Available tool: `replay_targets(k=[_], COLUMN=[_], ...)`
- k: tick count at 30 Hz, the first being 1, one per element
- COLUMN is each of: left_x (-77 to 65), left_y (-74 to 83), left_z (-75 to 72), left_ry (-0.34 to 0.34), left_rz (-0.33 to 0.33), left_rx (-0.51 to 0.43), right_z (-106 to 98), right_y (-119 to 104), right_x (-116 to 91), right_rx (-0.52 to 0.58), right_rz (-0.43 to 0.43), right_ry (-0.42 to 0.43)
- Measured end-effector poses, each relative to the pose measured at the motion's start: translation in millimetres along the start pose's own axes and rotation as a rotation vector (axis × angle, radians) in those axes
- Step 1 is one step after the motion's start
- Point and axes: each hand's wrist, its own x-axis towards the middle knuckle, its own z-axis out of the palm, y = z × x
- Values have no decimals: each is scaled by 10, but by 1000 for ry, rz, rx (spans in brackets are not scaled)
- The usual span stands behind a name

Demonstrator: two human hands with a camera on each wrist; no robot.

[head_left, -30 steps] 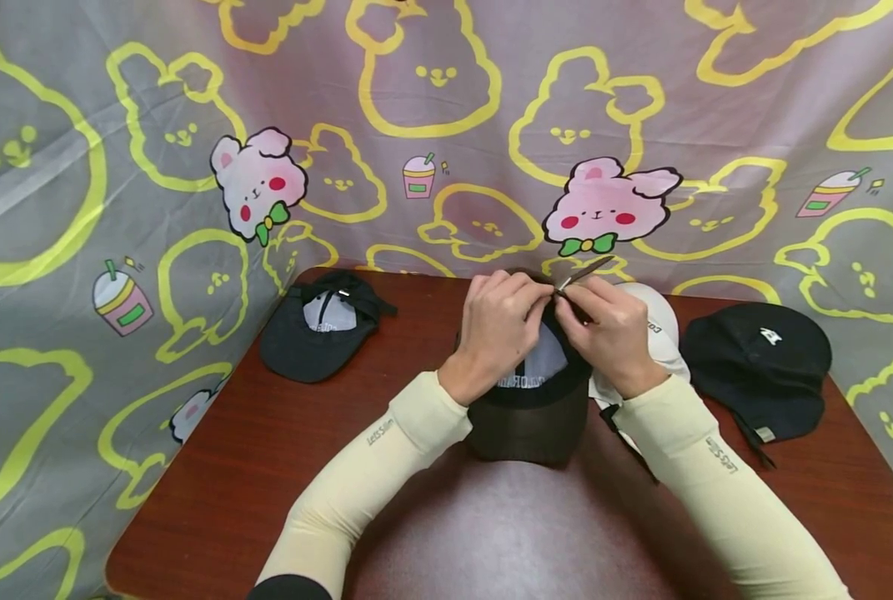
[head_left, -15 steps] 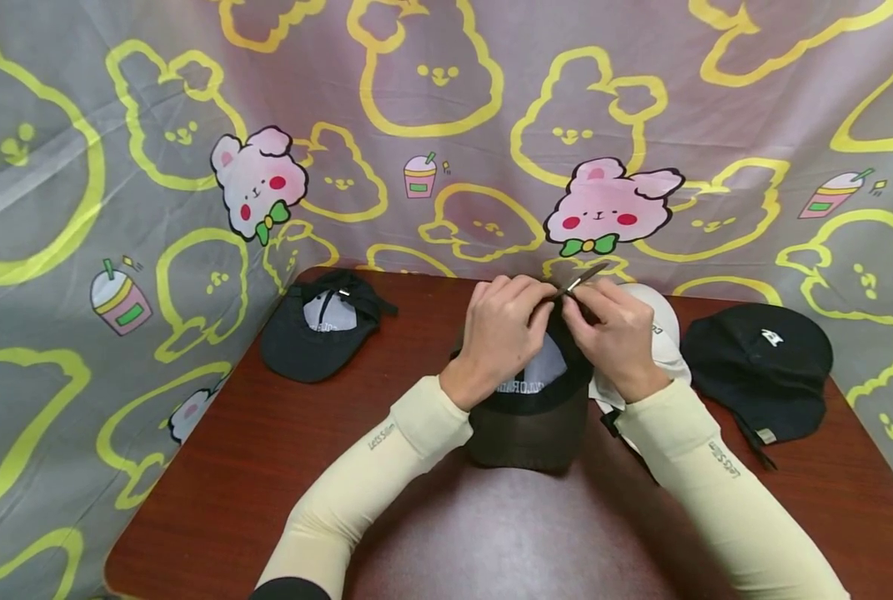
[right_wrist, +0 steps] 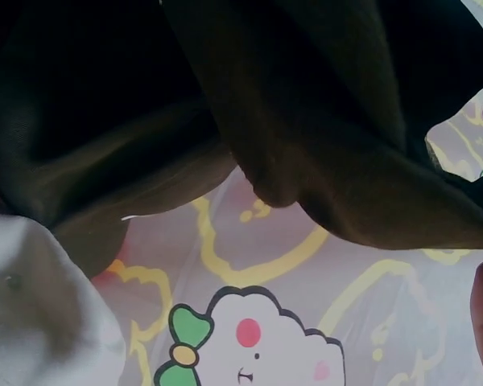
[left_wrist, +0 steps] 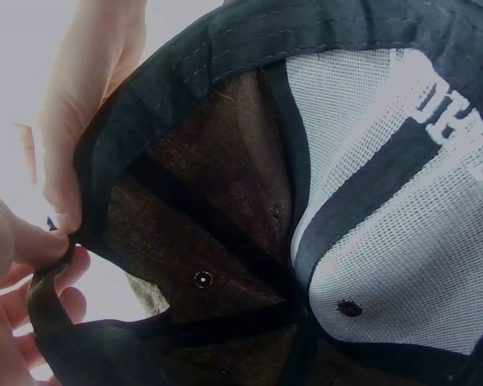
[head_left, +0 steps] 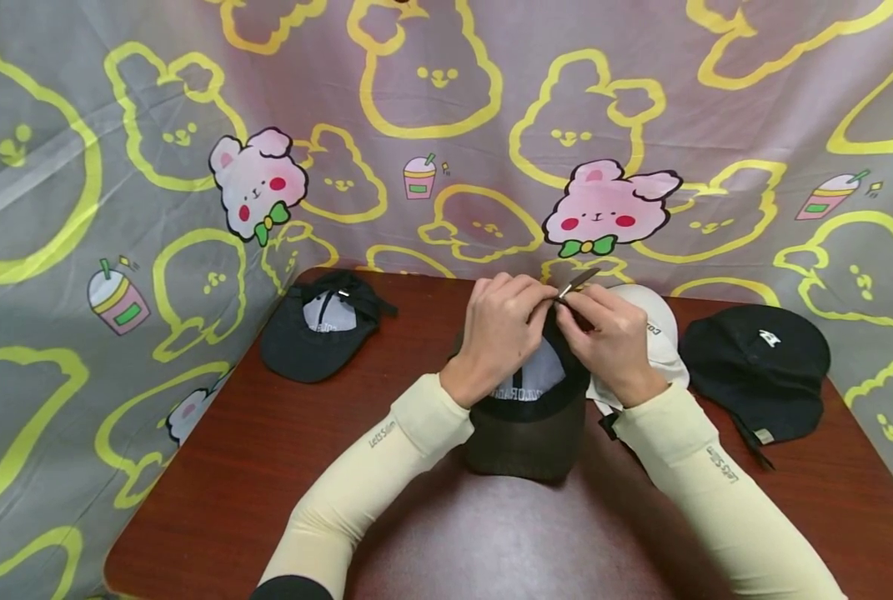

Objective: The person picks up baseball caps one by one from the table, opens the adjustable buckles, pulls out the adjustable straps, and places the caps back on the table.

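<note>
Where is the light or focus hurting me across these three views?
Head view: pale glare on the table below the brim of the brown cap, darker shadows to its sides; left wrist: background behind the fingers washed out nearly white, the cap's brown lining dim; right wrist: much of the cap nearly black against the brighter printed curtain, the white cap at lower left looking soft.
</note>
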Motion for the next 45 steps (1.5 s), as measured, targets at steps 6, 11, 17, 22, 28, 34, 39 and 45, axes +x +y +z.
replay_targets(k=[6, 11, 17, 22, 28, 34, 39, 45], left_x=[-22, -68, -98, -75, -30, -26, -51, -77], left_y=[-9, -25, -34, -20, 2, 10, 1, 1], left_z=[12, 30, 55, 56, 42, 45, 61, 58], left_ry=[16, 17, 8, -7, -15, -6, 16, 28], left_rz=[14, 13, -3, -24, -30, -22, -15, -11], left_rx=[20, 35, 19, 1, -19, -29, -42, -41], right_z=[23, 53, 59, 24, -6, -14, 1, 9], right_y=[24, 35, 52, 57, 42, 27, 35, 74], right_x=[-16, -43, -63, -66, -59, -71, -80, -72], right_rx=[-21, -36, -35, -47, -66, -66, -45, -78], right_rz=[2, 40, 82, 75, 62, 38, 28, 41], right_ry=[2, 18, 29, 10, -32, -70, -62, -36])
